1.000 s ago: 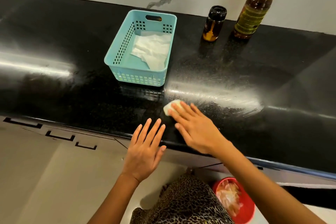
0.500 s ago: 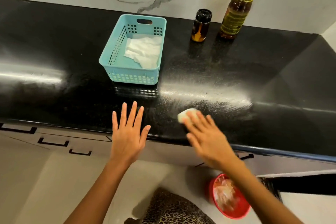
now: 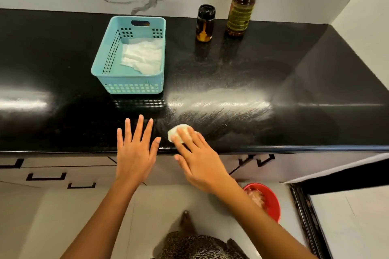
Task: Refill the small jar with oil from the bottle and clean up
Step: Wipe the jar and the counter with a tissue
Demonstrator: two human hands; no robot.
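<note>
The wad (image 3: 179, 129) lies on the counter (image 3: 294, 82) near the front edge, under the fingers of my right hand (image 3: 200, 160). Those fingers are straight and laid flat over it. They press it and do not curl round it.

The wad is soft, light paper. I judge that it will slide readily on the glossy stone and may tear if dragged hard. Work it from above with flat, even pressure. To lift it, pinch its bulk, not a loose edge.

My left hand (image 3: 135, 149) is just beside it, fingers straight and apart, holding nothing. Whether it bears on the counter I cannot tell.

Wipe streaks show to the right of the wad. The jar (image 3: 205, 24), capped, and the bottle (image 3: 242, 6) stand near each other at the back wall. Both may be slick, so grip them by the body. A basket (image 3: 128, 87) holding tissue (image 3: 145, 57) stands to their left. A red bin (image 3: 271, 202) sits on the floor below.
</note>
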